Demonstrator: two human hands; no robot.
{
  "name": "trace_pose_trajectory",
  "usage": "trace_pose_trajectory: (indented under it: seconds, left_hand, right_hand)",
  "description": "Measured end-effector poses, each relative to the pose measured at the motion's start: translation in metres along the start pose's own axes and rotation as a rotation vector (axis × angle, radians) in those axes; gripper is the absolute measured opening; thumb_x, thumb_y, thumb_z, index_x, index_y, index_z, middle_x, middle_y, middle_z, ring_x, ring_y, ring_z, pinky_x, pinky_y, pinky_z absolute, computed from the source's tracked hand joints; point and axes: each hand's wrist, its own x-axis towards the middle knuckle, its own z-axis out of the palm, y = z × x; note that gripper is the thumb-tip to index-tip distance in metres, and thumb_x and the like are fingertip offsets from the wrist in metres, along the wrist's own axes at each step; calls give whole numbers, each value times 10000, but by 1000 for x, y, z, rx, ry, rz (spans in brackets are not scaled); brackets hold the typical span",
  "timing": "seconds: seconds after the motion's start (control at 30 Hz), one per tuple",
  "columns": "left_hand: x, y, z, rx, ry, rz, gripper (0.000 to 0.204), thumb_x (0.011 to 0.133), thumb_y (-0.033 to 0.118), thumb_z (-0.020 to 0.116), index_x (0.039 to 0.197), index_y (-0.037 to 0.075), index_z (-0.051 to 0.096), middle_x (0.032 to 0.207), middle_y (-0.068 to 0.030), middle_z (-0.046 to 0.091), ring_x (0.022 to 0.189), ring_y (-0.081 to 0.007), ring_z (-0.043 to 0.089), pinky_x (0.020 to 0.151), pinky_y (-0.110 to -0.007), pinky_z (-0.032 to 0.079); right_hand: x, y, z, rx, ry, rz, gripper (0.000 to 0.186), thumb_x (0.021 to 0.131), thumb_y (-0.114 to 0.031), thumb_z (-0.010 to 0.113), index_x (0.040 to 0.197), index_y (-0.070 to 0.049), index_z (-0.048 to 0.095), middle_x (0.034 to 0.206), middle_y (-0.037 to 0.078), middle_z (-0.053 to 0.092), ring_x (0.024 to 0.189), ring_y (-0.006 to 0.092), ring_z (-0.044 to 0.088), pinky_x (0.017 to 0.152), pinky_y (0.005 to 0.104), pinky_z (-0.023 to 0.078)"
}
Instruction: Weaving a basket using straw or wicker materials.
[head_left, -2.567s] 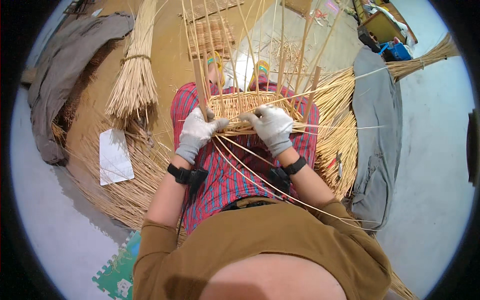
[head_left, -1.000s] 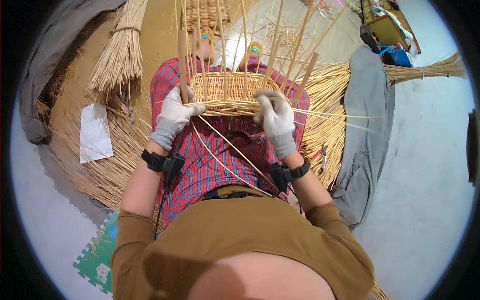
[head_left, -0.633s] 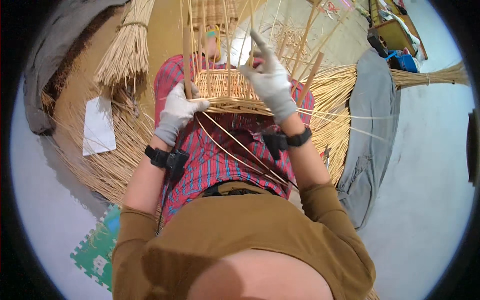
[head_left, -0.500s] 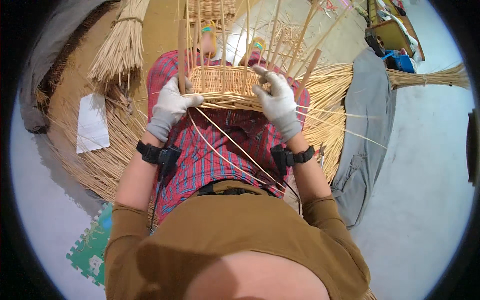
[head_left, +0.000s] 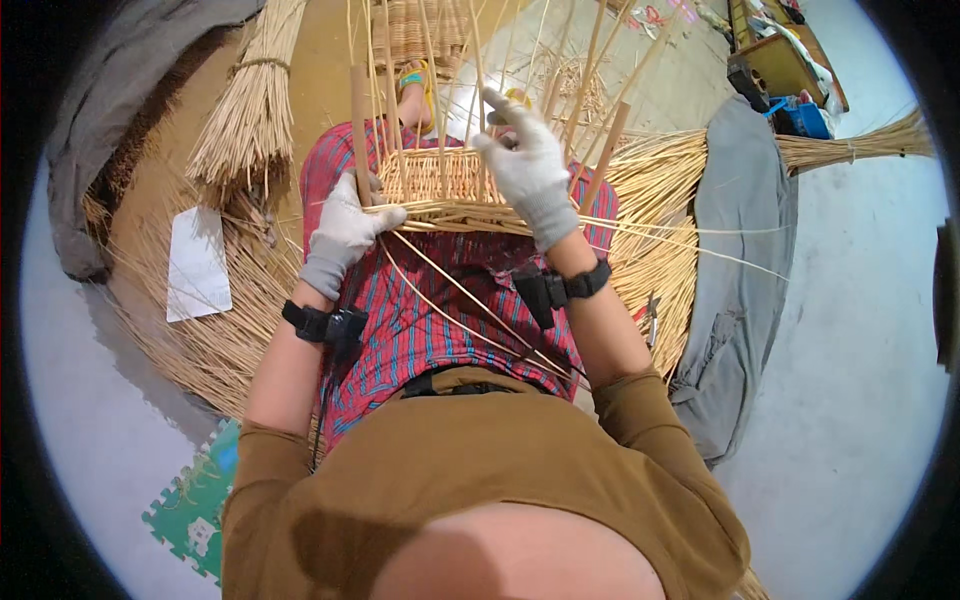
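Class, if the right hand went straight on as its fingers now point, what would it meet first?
The right hand would most likely meet the thin upright rod close on its left, rising from the woven basket; depth is unclear, so it might pass by instead.

Tan floor (head_left: pixel 335 70) ahead, pale floor (head_left: pixel 850 300) right; green mat (head_left: pixel 175 517) (puzzle-edged) lower left.

The right hand (head_left: pixel 528 172) blocks the right side of the basket (head_left: pixel 430 175) from me, and the left hand (head_left: pixel 345 235) hides the foot of the corner post (head_left: pixel 360 120). The tall stakes (head_left: pixel 475 40), tied straw bundle (head_left: pixel 248 130) and woven panel (head_left: pixel 406 38) run off at the top. Whatever fills the blue container (head_left: pixel 808 122) is too small to make out.
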Motion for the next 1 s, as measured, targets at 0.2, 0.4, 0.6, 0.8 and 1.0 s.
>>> trace_pose_trajectory:
  seconds: [0.2,0.4,0.6,0.8,1.0]
  left_hand:
    - [0,1,-2,39,-41,-94,553,697,103,929,1093,53,546,885,-23,598,792,-130,587,727,-289,545]
    - [9,4,-3,107,-86,24,547,717,115,932,1109,45,556,913,-45,637,818,-152,633,766,-307,554]
    - [14,46,20,130,262,411,694,737,88,908,1337,28,564,1180,-115,642,974,-159,657,867,-311,559]
    - [7,78,50,1174,112,681,711,857,494,760,1449,164,544,1264,-60,659,1227,-301,591,1213,-576,238]
    - [33,56,51,1288,36,601,757,894,465,731,1498,90,471,1400,-129,619,1332,-362,552,1254,-542,214]
  right_hand:
    - [-75,14,-86,-60,-60,-2,273,964,-85,681,1228,-86,750,1038,132,778,948,213,739,855,300,561]
    - [-114,16,-106,261,-19,288,267,1028,-142,640,1271,-69,724,956,111,773,749,108,721,646,268,568]
    - [-76,-17,-93,-372,123,-362,534,960,-246,722,1446,-73,583,1139,125,756,945,234,742,822,337,589]
    - [-24,-2,-26,-864,-45,-442,887,818,-707,662,1406,-46,592,1434,163,601,1379,394,504,1236,574,209]
    - [-8,27,-5,-787,151,-551,881,826,-713,627,1389,-35,600,1326,185,664,1304,413,574,1234,595,191]
